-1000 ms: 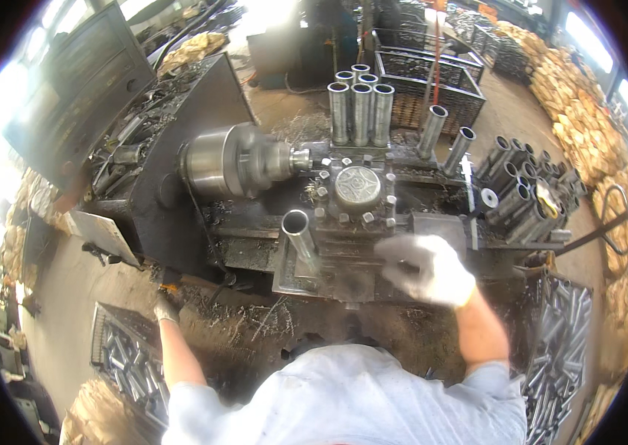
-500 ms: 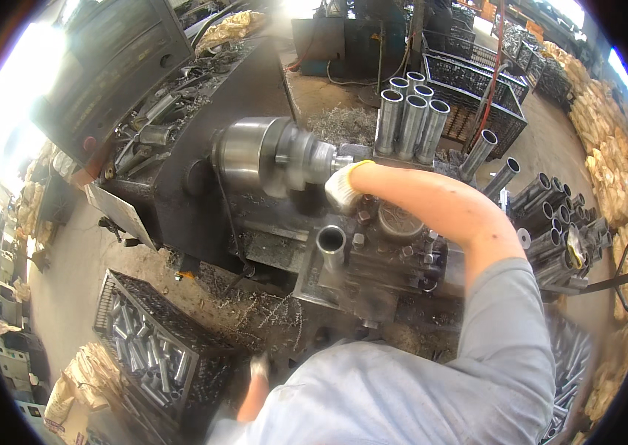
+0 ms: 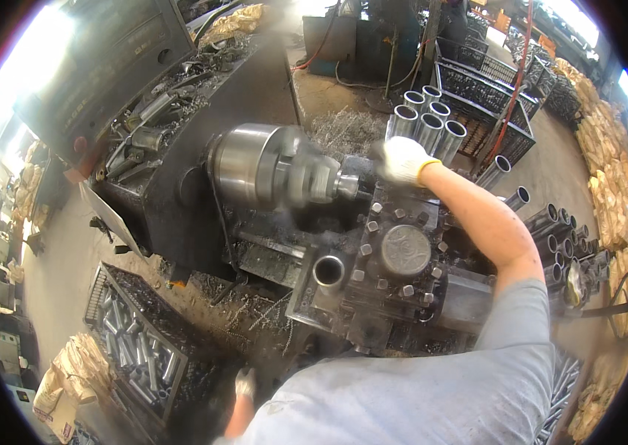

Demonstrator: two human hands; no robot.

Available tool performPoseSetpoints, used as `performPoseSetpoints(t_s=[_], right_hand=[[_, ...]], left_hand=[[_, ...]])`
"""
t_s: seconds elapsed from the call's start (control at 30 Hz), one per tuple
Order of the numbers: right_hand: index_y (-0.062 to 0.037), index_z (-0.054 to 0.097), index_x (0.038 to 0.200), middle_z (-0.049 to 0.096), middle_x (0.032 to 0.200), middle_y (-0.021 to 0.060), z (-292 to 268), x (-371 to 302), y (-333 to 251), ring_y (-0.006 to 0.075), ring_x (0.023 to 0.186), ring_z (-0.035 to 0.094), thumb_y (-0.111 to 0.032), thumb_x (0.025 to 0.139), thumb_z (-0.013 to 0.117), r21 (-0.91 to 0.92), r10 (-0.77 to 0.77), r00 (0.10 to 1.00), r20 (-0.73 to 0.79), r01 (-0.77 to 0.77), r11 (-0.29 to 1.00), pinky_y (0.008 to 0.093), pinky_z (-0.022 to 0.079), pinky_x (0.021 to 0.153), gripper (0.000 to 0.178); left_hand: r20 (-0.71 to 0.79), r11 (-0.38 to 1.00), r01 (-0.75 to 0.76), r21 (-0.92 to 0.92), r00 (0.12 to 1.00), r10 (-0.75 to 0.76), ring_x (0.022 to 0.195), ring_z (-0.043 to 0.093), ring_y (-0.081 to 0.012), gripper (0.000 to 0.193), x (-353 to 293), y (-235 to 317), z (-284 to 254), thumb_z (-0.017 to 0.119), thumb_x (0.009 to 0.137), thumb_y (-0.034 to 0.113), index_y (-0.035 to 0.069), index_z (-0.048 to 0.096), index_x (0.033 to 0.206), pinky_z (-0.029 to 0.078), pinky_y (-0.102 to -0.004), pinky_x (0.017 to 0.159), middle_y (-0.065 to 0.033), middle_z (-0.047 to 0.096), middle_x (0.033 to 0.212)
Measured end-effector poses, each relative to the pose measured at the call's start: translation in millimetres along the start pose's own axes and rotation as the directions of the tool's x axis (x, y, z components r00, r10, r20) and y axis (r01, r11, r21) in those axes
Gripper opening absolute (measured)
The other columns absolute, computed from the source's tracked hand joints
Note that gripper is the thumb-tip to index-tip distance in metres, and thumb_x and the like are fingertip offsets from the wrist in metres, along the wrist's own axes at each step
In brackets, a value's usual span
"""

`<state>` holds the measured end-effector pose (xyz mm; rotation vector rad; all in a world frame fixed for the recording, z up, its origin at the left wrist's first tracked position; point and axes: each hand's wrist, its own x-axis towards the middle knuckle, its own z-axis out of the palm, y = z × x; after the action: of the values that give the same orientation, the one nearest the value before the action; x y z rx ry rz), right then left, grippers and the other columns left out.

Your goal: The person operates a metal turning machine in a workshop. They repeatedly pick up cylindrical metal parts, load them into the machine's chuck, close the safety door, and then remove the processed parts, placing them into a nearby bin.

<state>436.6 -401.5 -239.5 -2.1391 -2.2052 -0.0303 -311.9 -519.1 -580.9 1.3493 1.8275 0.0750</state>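
Note:
My right hand (image 3: 403,160), in a white glove with a yellow cuff, is over the far side of the lathe's tool post (image 3: 406,250), by the standing metal tubes (image 3: 428,130). Its fingers are smeared and partly hidden, so I cannot tell if it holds anything. To its left is the lathe chuck (image 3: 248,165), its jaws blurred as if spinning, with a bright metal workpiece (image 3: 347,186) sticking out. One tube (image 3: 328,273) stands upright on the near corner of the carriage. My left hand (image 3: 245,383), also gloved, hangs low near my body; its fingers are not clear.
A black crate (image 3: 99,297) of short tubes stands on the floor at lower left, beside brown paper sacks (image 3: 80,367). More tubes (image 3: 551,233) are grouped at right, near a handwheel (image 3: 625,305). Black crates (image 3: 477,93) and a red hose (image 3: 519,89) are at the back.
My right hand has moved right and away from the workpiece in the chuck, toward the standing tubes. The tool post shows more fully. My left hand stays low.

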Motion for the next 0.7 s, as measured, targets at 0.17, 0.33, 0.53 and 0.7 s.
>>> performPoseSetpoints(t_s=[0.17, 0.33, 0.53, 0.7], right_hand=[[-0.0014, 0.077, 0.109, 0.079, 0.104, 0.0203, 46, -17, 8, 0.0365, 0.089, 0.076, -0.017, 0.083, 0.072, 0.13, -0.156, 0.83, 0.536, 0.102, 0.986, 0.0436, 0.061, 0.084, 0.031], [-0.0049, 0.065, 0.144, 0.072, 0.134, 0.0238, -16, 5, -4, 0.0394, 0.121, 0.071, -0.029, 0.085, 0.07, 0.383, 0.15, 0.983, 0.107, -0.18, 0.906, 0.0439, 0.055, 0.109, 0.064], [0.0013, 0.071, 0.126, 0.078, 0.115, 0.0228, -38, 30, -83, 0.0346, 0.098, 0.077, -0.043, 0.075, 0.083, 0.396, 0.018, 0.828, 0.56, -0.287, 0.872, 0.0439, 0.063, 0.085, 0.069], [-0.001, 0.074, 0.118, 0.078, 0.109, 0.0236, -15, 16, -85, 0.0366, 0.099, 0.077, -0.041, 0.066, 0.089, 0.021, 0.184, 0.912, 0.367, -0.206, 0.978, 0.045, 0.062, 0.088, 0.067]], left_hand=[[0.096, 0.996, -0.087, -0.01, 0.991, 0.088, 0.112, 0.074, -0.0353, 0.05, -17, 114, -10, 0.069, 0.098, 0.036, -0.001, 0.07, 0.13, 0.056, -0.0439, 0.099, -0.0231, 0.077, 0.119], [-0.034, 0.971, -0.227, 0.078, 0.972, 0.231, 0.106, 0.075, -0.0325, 0.039, -13, 169, -30, 0.069, 0.1, 0.034, 0.003, 0.072, 0.124, 0.056, -0.0425, 0.095, -0.0212, 0.078, 0.111], [0.043, 0.977, -0.21, -0.047, 0.976, 0.212, 0.111, 0.075, -0.0333, 0.04, -2, 190, -28, 0.068, 0.101, 0.035, 0.005, 0.071, 0.127, 0.056, -0.0425, 0.097, -0.0203, 0.078, 0.115], [0.089, 0.98, -0.169, -0.101, 0.98, 0.178, 0.105, 0.075, -0.0273, 0.042, -2, 122, -8, 0.069, 0.101, 0.033, -0.001, 0.07, 0.126, 0.057, -0.0417, 0.095, -0.0178, 0.08, 0.111]])
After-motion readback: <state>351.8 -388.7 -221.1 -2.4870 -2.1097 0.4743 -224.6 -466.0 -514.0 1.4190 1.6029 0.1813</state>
